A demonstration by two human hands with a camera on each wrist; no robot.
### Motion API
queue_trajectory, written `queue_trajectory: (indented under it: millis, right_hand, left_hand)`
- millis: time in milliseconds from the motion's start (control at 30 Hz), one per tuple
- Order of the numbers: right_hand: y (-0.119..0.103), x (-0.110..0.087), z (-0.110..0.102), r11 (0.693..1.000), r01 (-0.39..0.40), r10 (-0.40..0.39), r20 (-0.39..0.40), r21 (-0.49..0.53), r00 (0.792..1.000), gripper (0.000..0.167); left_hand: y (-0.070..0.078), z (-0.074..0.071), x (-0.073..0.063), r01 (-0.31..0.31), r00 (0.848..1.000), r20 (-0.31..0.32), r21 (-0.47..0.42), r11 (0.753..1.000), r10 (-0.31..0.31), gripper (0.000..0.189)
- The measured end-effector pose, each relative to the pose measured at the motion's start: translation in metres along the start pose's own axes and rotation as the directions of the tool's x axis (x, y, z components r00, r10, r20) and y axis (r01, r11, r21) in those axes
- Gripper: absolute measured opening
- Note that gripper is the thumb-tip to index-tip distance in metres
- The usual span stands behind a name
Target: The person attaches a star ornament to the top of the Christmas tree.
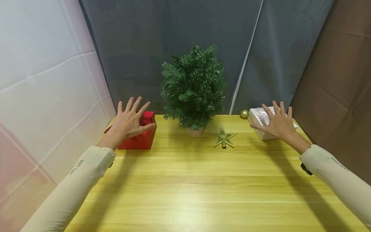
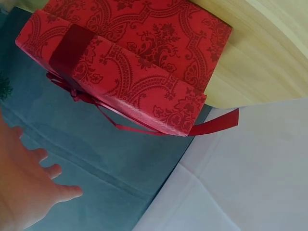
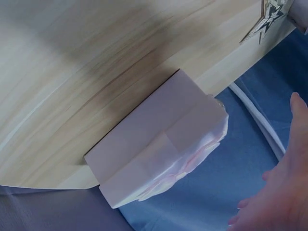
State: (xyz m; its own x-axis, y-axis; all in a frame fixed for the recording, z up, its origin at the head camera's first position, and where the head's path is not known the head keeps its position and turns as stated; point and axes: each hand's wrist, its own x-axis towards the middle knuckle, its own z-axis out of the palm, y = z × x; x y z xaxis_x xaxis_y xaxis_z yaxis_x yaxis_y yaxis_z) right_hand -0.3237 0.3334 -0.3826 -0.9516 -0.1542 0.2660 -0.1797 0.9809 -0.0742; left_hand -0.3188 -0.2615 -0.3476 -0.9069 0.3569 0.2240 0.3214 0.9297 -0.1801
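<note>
My left hand [image 1: 128, 121] hovers with spread fingers in front of a red gift box [image 1: 139, 141], holding nothing. In the left wrist view the box [image 2: 144, 53] shows a dark floral pattern and a dark red ribbon [image 2: 72, 48]. My right hand [image 1: 276, 121], fingers also splayed, overlaps a white gift box [image 1: 258, 122] with a pale ribbon bow in the head view. The right wrist view shows that box [image 3: 149, 134] apart from the fingers. Between the hands stand a small green Christmas tree [image 1: 194, 87] and a gold star topper [image 1: 223, 137] lying flat.
A gold ball ornament [image 1: 244, 113] sits beside the white box at the table's back edge. The wooden table [image 1: 188, 180] is bounded by a grey curtain [image 1: 130, 48] behind, white cloth [image 1: 52, 64] at left and brown cloth [image 1: 339, 80] at right.
</note>
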Motion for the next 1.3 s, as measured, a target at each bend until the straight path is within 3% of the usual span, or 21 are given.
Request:
queue_trajectory:
  millis: [400,800,1300]
  right_hand:
    - [-0.013,-0.006,0.002,1.0,0.017,-0.018,0.059,0.012,0.998,0.109]
    - [-0.024,-0.011,0.014,0.998,0.045,-0.048,0.076,0.048,0.996,0.106]
    - [-0.041,-0.017,0.023,0.993,0.095,-0.102,0.097,0.072,0.99,0.105]
  left_hand:
    - [-0.007,-0.007,0.007,0.003,0.999,-0.037,0.01,1.0,-0.003,0.099]
    - [-0.012,-0.038,0.019,-0.02,0.995,-0.101,-0.01,1.0,0.019,0.093]
    - [-0.001,-0.076,0.037,-0.039,0.982,-0.185,-0.066,0.997,0.027,0.088]
